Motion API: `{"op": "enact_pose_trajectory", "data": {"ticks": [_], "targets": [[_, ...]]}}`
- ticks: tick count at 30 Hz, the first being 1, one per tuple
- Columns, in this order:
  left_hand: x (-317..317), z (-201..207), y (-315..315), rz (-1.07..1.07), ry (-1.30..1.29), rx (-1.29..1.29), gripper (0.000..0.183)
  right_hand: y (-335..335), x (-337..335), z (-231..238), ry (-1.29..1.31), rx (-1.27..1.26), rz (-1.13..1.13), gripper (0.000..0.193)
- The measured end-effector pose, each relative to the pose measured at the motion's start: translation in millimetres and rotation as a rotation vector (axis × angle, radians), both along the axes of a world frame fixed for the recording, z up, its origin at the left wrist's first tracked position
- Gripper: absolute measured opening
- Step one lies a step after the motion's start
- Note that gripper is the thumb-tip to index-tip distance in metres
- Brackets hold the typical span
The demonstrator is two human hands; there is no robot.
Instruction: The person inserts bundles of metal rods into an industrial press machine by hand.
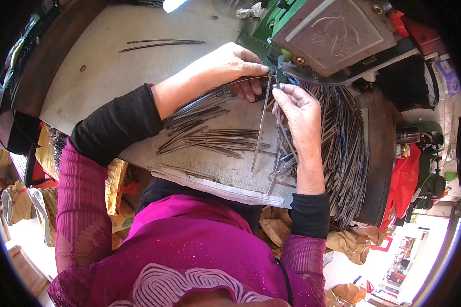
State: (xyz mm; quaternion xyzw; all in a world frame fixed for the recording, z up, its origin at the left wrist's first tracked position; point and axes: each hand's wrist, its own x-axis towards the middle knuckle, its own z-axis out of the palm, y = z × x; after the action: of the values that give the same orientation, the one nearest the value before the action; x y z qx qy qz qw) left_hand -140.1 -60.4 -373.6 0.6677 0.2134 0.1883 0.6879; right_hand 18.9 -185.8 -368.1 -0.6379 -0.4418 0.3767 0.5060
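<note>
Over the grey worktable (pixel 100 71), a thin strip (pixel 261 123) seems to be pinched at its top by the left hand (pixel 243 69) near the green machine (pixel 261 33), what is gripped by the closed right hand (pixel 301 105) cannot be told, and skin might be scratched if the strip is loosened.

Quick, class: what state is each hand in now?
Left hand: closed; what it holds cannot be told.
Right hand: closed, holding a thin metal strip.
</note>
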Motion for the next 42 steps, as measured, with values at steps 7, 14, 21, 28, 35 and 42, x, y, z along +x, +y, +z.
{"op": "enact_pose_trajectory", "data": {"ticks": [7,14,21,28,35,42], "targets": [[3,-3,2,-0.008,0.012,-0.025,0.032,-1,6,-1,-0.034,-0.041,0.018,0.018],[3,0,0,-0.015,0.020,-0.031,0.030,0,5,-5,-0.041,-0.025,0.007,0.018],[1,5,-5,0.027,0.042,-0.040,0.028,1,5,-9,0.182,0.006,0.038,0.020],[0,-2,-1,-0.026,-0.069,0.068,0.029,-3,6,-1,0.341,-0.199,0.404,0.026],[5,7,-4,0.036,0.111,0.225,0.031,-6,-5,9,0.188,-0.354,0.522,0.025],[4,1,0,-0.118,0.300,0.578,0.030,-1,6,-5,0.185,-0.228,0.296,0.023]]}}
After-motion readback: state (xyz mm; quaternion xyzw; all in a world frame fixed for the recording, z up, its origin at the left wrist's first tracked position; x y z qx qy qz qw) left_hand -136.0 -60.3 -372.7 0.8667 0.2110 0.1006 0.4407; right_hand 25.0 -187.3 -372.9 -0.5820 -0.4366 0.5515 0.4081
